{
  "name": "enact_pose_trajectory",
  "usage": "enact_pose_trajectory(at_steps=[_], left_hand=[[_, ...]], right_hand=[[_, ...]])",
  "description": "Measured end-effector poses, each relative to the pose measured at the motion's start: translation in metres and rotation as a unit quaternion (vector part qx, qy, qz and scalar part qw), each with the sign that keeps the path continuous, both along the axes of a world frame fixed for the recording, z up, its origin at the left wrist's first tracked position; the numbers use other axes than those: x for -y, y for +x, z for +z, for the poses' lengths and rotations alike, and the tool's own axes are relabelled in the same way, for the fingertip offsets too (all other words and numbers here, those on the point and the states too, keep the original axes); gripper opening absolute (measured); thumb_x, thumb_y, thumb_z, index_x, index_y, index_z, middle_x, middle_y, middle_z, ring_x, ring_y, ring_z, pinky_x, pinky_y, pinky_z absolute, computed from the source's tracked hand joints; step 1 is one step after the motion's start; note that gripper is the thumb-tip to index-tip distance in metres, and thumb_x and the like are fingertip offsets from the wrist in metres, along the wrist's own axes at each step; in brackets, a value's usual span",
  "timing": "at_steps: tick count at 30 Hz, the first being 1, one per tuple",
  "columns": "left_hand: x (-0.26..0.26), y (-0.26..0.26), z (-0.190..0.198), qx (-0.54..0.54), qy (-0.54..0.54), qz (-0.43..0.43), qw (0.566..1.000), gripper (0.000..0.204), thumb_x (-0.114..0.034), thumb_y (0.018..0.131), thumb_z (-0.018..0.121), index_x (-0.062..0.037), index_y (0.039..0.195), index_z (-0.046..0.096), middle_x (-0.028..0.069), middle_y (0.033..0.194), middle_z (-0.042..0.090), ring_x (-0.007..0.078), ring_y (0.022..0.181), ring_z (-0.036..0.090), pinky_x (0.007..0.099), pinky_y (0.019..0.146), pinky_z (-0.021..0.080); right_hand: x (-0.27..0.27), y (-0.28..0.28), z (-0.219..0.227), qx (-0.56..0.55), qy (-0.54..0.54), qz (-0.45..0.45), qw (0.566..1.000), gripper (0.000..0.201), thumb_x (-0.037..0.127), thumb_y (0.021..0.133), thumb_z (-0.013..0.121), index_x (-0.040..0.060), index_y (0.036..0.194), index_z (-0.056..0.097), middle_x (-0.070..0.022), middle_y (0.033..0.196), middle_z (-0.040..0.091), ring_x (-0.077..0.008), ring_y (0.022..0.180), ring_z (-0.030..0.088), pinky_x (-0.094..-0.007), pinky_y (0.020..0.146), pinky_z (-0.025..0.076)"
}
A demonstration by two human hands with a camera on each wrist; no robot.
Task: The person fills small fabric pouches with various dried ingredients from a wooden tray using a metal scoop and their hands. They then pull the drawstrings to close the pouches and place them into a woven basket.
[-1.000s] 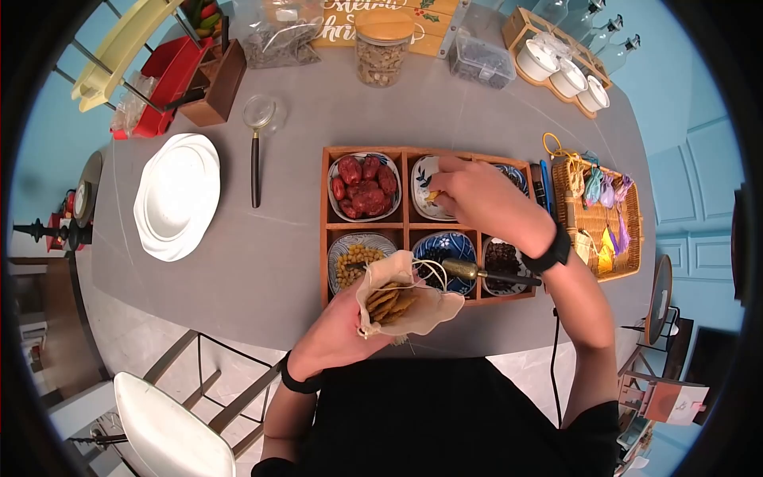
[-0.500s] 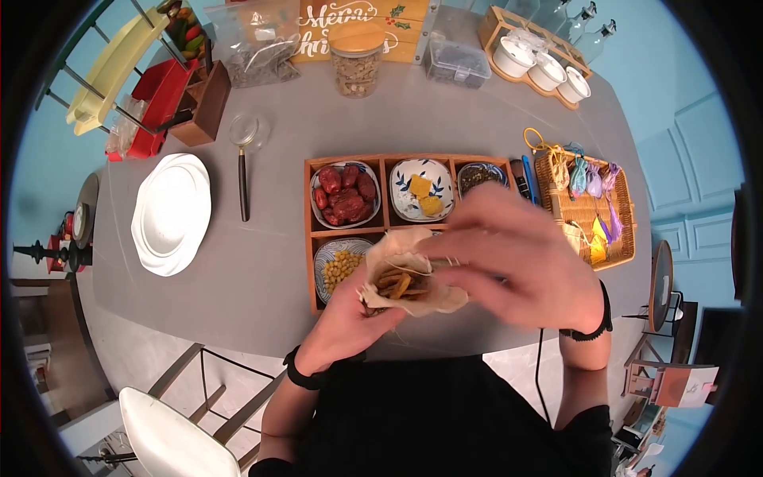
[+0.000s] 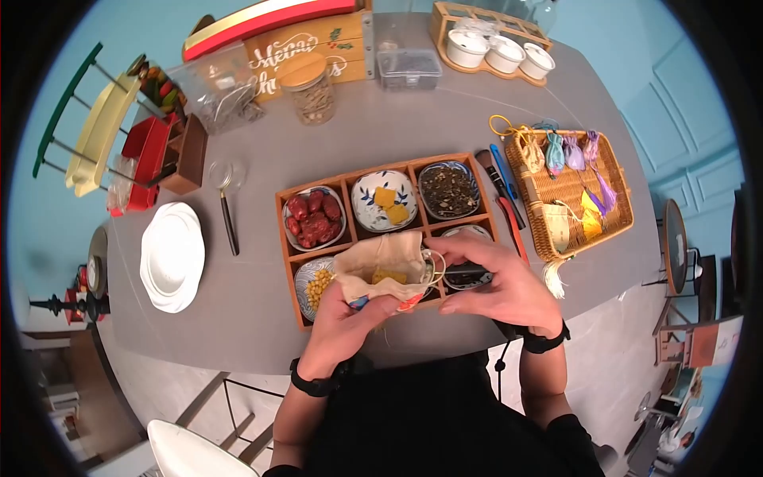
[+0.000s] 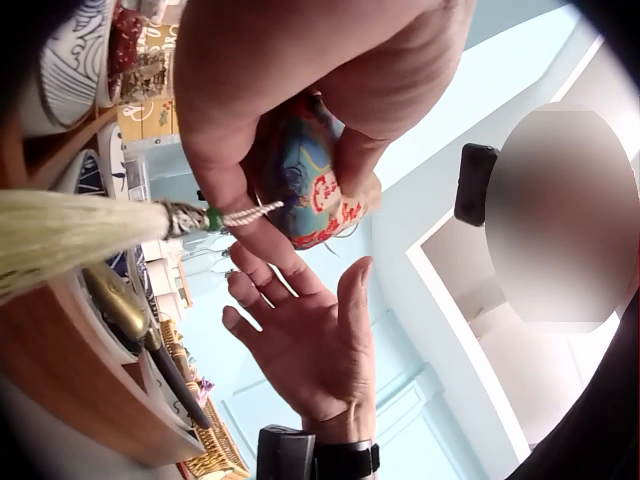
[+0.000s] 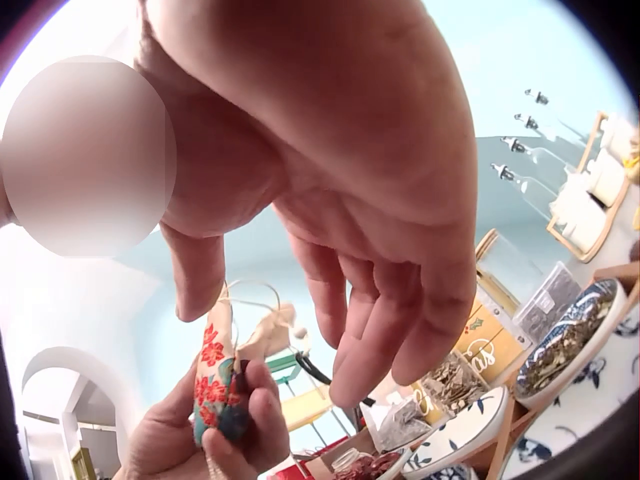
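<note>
Head view: your left hand is clamped on a small cloth pouch, its open mouth showing a yellow piece. Your right hand sits at the pouch's 3 o'clock, thumb and fingers apart; whether they touch the cloth, you cannot tell. The pouch is over the wooden tray on the counter. From the pouch, a patterned dish with two yellow squares lies at 12 o'clock, red dried fruits at 10, dried leaves at 1.
</note>
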State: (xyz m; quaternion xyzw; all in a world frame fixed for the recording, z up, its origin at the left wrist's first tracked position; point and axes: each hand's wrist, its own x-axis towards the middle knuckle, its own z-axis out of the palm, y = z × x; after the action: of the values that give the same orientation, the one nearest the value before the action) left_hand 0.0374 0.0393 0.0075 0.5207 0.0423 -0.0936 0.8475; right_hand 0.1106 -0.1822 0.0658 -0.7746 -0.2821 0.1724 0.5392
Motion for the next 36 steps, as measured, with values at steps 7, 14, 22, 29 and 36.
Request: enact_pose_trajectory(at_steps=[7,14,22,29,36], left_hand=[[0.012,0.007,-0.007,0.011,-0.004,0.008,1.0,0.03,-0.01,0.096,0.062,0.0004,0.124,0.059,0.0047,0.113,0.067,0.0095,0.098,0.063,0.0252,0.085,0.051],[0.011,0.016,-0.005,0.016,-0.034,0.085,0.996,0.029,-0.016,0.102,0.053,0.0002,0.125,0.058,0.0093,0.12,0.066,0.0167,0.106,0.065,0.0325,0.092,0.052],[0.019,0.023,-0.005,0.034,0.0,0.072,0.997,0.028,-0.016,0.102,0.055,0.0008,0.124,0.059,0.0076,0.115,0.068,0.0121,0.102,0.064,0.0285,0.091,0.051],[0.028,0.026,0.003,0.065,0.078,0.104,0.989,0.025,-0.006,0.1,0.057,0.0029,0.122,0.059,0.0082,0.11,0.069,0.0095,0.098,0.064,0.024,0.085,0.051],[0.014,0.029,-0.001,0.088,0.074,0.127,0.985,0.022,0.004,0.093,0.062,0.0053,0.115,0.063,0.0114,0.106,0.072,0.0115,0.094,0.066,0.0243,0.08,0.053]], right_hand=[[-0.019,-0.01,-0.024,0.038,0.102,-0.082,0.991,0.021,0.006,0.078,0.079,0.0,0.09,0.064,-0.0081,0.088,0.061,-0.0214,0.078,0.06,-0.0333,0.07,0.048],[0.009,-0.012,-0.038,0.116,0.025,-0.173,0.978,0.014,0.002,0.082,0.073,-0.0003,0.092,0.064,-0.0084,0.088,0.061,-0.0214,0.074,0.06,-0.0316,0.065,0.047],[0.0,-0.004,-0.021,0.042,0.104,-0.079,0.991,0.048,0.01,0.079,0.08,0.0008,0.122,0.062,-0.0125,0.117,0.06,-0.0247,0.105,0.062,-0.035,0.086,0.05],[-0.003,-0.002,-0.04,0.066,0.03,-0.115,0.991,0.017,0.007,0.08,0.077,-0.0011,0.086,0.063,-0.0103,0.08,0.06,-0.0243,0.071,0.058,-0.0338,0.064,0.045],[0.001,-0.009,-0.042,-0.038,0.102,-0.155,0.982,0.014,0.005,0.082,0.075,-0.0014,0.087,0.063,-0.0092,0.075,0.059,-0.0193,0.066,0.056,-0.032,0.061,0.044]])
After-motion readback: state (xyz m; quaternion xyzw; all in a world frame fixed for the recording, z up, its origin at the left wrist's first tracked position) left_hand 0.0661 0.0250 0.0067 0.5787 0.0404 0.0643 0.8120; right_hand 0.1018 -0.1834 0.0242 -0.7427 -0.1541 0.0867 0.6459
